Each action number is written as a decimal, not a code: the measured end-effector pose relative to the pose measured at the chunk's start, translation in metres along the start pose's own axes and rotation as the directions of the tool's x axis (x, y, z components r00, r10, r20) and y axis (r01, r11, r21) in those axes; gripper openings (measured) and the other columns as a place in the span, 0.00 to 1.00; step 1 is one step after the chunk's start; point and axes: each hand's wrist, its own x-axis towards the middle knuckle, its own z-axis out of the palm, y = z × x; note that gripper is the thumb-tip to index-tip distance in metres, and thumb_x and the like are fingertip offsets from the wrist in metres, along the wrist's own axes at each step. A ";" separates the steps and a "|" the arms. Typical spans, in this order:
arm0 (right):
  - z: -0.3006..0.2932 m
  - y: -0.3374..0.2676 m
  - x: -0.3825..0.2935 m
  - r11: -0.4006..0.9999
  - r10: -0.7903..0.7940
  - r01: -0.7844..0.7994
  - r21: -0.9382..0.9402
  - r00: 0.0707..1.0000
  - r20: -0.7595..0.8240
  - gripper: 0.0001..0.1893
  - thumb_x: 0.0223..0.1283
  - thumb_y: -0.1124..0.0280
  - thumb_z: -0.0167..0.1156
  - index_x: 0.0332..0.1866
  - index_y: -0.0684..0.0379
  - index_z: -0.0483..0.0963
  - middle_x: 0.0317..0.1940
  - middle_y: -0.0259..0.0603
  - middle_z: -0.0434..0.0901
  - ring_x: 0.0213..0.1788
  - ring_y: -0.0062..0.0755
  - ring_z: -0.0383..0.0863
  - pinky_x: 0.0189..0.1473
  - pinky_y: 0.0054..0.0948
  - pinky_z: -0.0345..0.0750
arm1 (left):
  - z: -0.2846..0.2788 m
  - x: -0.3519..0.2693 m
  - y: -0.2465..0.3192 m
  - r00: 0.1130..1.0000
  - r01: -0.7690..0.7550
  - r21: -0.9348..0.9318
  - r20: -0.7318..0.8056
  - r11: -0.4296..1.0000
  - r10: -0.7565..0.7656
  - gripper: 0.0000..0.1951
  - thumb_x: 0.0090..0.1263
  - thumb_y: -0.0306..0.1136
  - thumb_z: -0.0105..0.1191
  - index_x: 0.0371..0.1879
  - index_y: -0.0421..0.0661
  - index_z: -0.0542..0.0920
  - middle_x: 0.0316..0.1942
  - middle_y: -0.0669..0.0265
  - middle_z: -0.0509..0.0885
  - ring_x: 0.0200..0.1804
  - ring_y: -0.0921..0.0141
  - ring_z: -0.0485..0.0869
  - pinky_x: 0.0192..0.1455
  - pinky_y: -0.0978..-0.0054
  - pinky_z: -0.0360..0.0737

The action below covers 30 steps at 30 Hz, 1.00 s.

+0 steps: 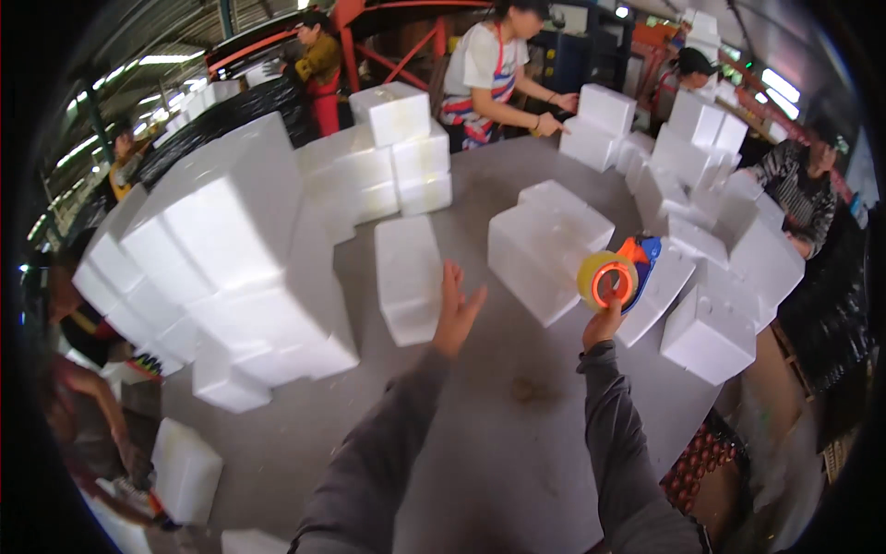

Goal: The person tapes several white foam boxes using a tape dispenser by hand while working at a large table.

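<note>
My right hand (pixel 602 324) grips a tape gun (pixel 645 257) with an orange and blue body. Its large roll of clear yellowish tape (pixel 590 280) has an orange hub and faces me. My left hand (pixel 457 311) is raised with the thumb and fingers apart, holding nothing. Just left of it a white foam box (pixel 407 273) lies on the grey table (pixel 498 443); whether the hand touches it I cannot tell. Beyond the tape gun sit more white foam boxes (pixel 536 239), pushed together. Another foam box (pixel 661 287) leans behind the tape gun on the right, partly hidden by it.
A tall stack of foam boxes (pixel 214 228) rises at the left, with a lower stack (pixel 408 159) behind. Piled boxes (pixel 709 325) line the right edge. Across the table a person (pixel 484 76) handles boxes; another person's arm (pixel 104 401) works at the lower left.
</note>
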 end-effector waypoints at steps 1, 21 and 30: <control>-0.003 0.004 0.018 0.997 0.010 -0.007 0.079 0.999 -0.048 0.23 0.58 0.69 0.48 0.60 0.64 0.64 0.57 0.41 0.71 0.59 0.32 0.69 0.61 0.31 0.65 | 0.035 0.048 -0.039 0.997 0.021 -0.090 -0.077 0.996 -0.028 0.40 0.65 0.45 0.54 0.69 0.41 0.46 0.69 0.53 0.53 0.69 0.60 0.57 0.67 0.65 0.56; -0.058 -0.252 -0.280 0.518 0.800 -0.845 -0.128 0.427 0.422 0.20 0.59 0.68 0.50 0.55 0.67 0.68 0.51 0.40 0.73 0.53 0.30 0.73 0.57 0.30 0.69 | -0.084 -0.376 0.122 0.669 0.383 -0.008 -0.687 0.924 -0.284 0.24 0.69 0.41 0.46 0.56 0.42 0.56 0.45 0.62 0.69 0.46 0.71 0.69 0.52 0.73 0.68; -0.008 -0.367 -0.282 0.841 0.507 -0.236 -0.488 0.661 0.554 0.29 0.45 0.78 0.54 0.59 0.66 0.61 0.48 0.45 0.74 0.53 0.43 0.73 0.63 0.38 0.64 | -0.050 -0.367 0.261 0.900 0.387 -0.200 -0.130 0.900 -0.415 0.18 0.69 0.44 0.48 0.47 0.41 0.71 0.41 0.67 0.74 0.43 0.72 0.73 0.49 0.74 0.68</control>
